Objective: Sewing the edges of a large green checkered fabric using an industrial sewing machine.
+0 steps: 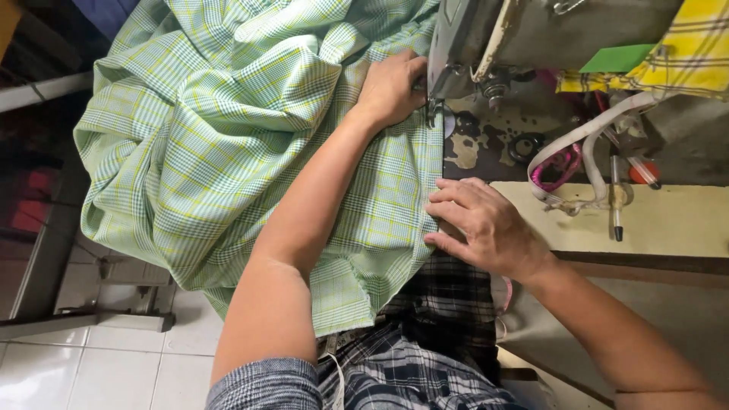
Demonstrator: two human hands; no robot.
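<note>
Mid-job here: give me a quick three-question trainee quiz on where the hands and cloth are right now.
1. True or false: the left hand rests on the green checked fabric beside the sewing machine.
2. What does the right hand press? A) pink-handled scissors B) the fabric's edge C) a pen
3. Fill in: most of the fabric is bunched to the person's ____.

Key: 1 true; 2 B; 3 left.

Green-and-yellow plaid cloth (pixel 228 129) — rumpled, draped off the table, edge seemingly under needle.
</note>
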